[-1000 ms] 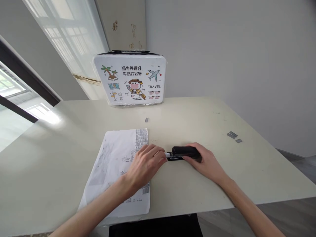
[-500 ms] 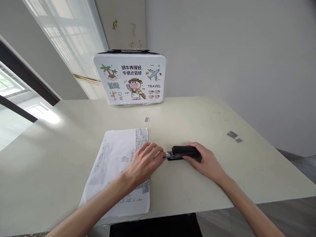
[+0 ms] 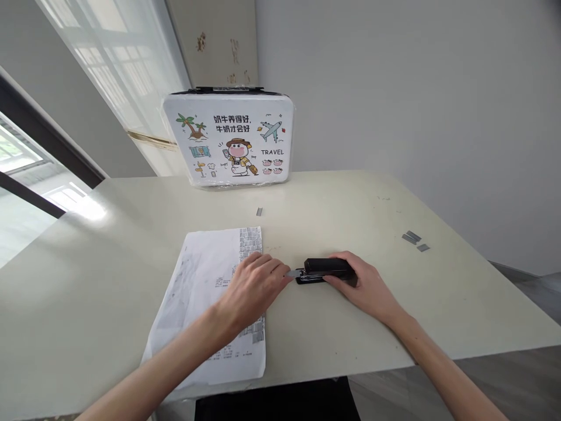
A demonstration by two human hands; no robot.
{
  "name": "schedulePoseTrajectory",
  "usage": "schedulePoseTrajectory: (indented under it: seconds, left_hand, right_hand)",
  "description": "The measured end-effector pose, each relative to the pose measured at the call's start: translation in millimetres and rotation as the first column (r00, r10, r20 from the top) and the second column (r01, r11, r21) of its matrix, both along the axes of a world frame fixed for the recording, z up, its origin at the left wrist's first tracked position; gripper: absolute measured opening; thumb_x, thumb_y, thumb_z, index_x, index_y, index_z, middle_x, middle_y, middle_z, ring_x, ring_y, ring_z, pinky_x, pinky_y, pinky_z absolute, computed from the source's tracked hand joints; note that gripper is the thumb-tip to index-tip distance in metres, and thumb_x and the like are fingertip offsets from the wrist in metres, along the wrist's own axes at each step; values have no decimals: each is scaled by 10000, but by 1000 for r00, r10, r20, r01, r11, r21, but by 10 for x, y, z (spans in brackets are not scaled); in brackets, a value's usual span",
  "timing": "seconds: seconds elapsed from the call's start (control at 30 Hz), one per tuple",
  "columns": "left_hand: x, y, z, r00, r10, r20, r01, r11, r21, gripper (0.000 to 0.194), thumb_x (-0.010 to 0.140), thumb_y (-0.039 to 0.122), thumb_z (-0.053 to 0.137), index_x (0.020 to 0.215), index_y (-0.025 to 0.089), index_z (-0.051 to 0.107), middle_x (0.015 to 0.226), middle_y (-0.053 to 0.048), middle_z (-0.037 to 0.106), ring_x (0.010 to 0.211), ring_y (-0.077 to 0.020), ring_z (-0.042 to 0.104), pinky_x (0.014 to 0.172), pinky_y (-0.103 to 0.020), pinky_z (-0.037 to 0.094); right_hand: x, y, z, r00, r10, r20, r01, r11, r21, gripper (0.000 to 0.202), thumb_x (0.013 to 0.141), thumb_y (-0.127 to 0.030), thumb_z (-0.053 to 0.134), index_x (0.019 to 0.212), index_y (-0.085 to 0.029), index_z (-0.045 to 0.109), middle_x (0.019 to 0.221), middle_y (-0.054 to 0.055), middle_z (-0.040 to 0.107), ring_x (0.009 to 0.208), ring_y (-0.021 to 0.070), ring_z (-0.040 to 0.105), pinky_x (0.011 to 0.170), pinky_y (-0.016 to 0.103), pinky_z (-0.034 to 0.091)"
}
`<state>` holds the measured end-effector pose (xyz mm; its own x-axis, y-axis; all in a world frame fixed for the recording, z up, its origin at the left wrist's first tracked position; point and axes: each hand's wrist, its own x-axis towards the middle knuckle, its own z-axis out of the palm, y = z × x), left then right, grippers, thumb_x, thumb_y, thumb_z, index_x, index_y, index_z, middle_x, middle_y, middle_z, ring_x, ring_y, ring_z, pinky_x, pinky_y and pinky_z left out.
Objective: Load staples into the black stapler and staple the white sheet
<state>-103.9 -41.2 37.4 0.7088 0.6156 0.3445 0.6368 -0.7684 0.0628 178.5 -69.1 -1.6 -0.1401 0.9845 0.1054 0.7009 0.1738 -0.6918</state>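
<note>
My right hand point(image 3: 366, 286) is wrapped around the back of a black stapler point(image 3: 326, 268), which lies on the table pointing left. At the stapler's front end, the bent fingers of my left hand point(image 3: 260, 283) pinch a thin grey metal strip point(image 3: 294, 273). Whether this strip is a row of staples or the stapler's own slide, I cannot tell. Beneath my left hand and forearm lies a printed white paper point(image 3: 205, 257), its right edge covered with dense rows of staples point(image 3: 250, 237).
Several loose staple strips point(image 3: 412, 237) lie toward the table's right side, and one short staple strip point(image 3: 259, 211) lies beyond the paper. A white cartoon-printed case point(image 3: 239, 140) in clear plastic stands at the back of the table point(image 3: 109, 280). A wall rises behind.
My left hand has shifted very slightly left, and more of the grey strip shows between its fingers and the stapler. My right hand keeps its hold.
</note>
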Motion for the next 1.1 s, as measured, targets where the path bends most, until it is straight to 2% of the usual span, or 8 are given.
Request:
schedulePoseTrajectory:
  seconds: [0.3,0.47,0.63,0.77,0.87,0.97,1.1]
  left_hand:
    - [102,36,100,993,10,-116,-9,1000,5,303,1044,233,605,755,162,655,734,-20,705,712,-207,674,716,-348,484]
    - [133,56,104,989,13,-144,-16,1000,-18,240,996,215,680,763,161,665,740,-12,712,706,-211,675,716,-349,488]
    - [83,56,55,993,30,-111,-38,997,-65,188,1012,283,674,876,158,702,806,-17,740,737,-212,706,707,-341,499]
    - [67,34,8,997,45,-64,-49,997,-61,162,1058,287,593,1023,163,690,807,-17,733,697,-204,699,659,-324,489]
    - [72,22,-10,998,38,-41,-40,998,-54,193,1078,270,537,979,170,670,767,-5,706,632,-183,668,613,-308,462]
    - [69,20,-24,999,44,6,-44,998,-52,177,1049,262,594,909,182,666,776,3,713,635,-183,666,614,-310,458]
    - [70,3,-34,994,78,82,-73,995,-61,91,975,269,721,957,180,713,834,-4,762,717,-211,714,683,-331,501]
  right_hand:
    - [-3,1,2,1000,12,0,-12,1000,16,341,979,-570,609,1226,-335,598,1262,32,714,1092,269,679,881,413,560]
    - [0,-2,-3,1000,11,-6,-10,1000,22,331,976,-565,618,1219,-341,596,1259,25,716,1091,268,681,884,416,558]
    - [-3,-6,-7,1000,11,0,-11,1000,15,340,978,-565,614,1234,-342,594,1276,28,710,1102,271,679,869,411,560]
    - [-5,-5,-1,1000,3,-4,-3,1000,11,342,980,-572,609,1228,-337,600,1277,33,713,1106,274,679,873,412,559]
    - [-2,0,2,1000,8,-8,-8,1000,6,337,980,-564,613,1232,-342,597,1283,27,709,1117,272,672,888,414,553]
    - [0,4,5,1000,7,-8,-7,1000,11,323,976,-555,624,1218,-342,598,1271,21,712,1120,270,665,904,416,546]
    - [-6,2,15,1000,7,-13,-7,1000,4,331,976,-573,616,1216,-346,599,1269,18,712,1104,269,668,888,414,549]
